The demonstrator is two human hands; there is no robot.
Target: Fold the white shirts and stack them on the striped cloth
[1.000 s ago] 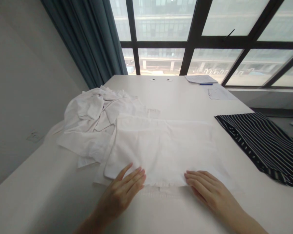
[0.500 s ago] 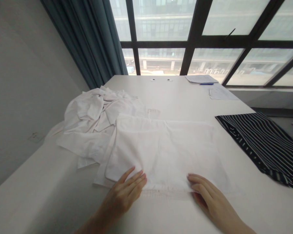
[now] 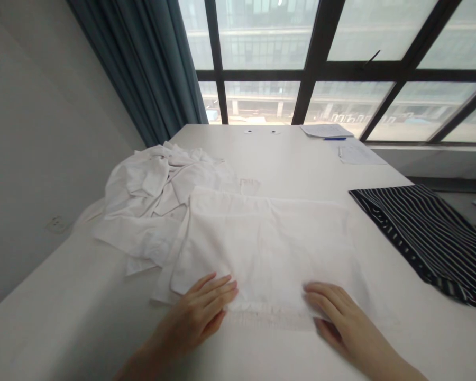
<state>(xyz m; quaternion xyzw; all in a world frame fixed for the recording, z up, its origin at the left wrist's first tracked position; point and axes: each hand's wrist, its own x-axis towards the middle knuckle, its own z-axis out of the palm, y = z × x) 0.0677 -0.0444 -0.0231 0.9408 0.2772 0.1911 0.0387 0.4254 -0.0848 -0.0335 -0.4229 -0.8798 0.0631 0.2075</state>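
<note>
A folded white garment (image 3: 277, 248) lies flat on the white table, its near edge toward me. At its near left part, my left hand (image 3: 198, 309) rests with outstretched fingers on the fabric and the thumb lower down by the edge. Over the near right part is my right hand (image 3: 339, 312), slightly blurred, its fingers on top of the cloth and its thumb apart below them. Neither hand visibly pinches the fabric. Under the hands, parts of the near edge are hidden.
A crumpled heap of white clothing (image 3: 154, 185) sits at the left, touching the folded garment. Black-and-white striped cloth (image 3: 428, 238) lies at the right edge. Papers (image 3: 327, 130) and a blue pen (image 3: 335, 138) are at the far right of the table (image 3: 289, 166), before the window.
My left thumb has come into sight below the fingers. My right hand's fingers and thumb have spread slightly apart. The garment has barely shifted.
</note>
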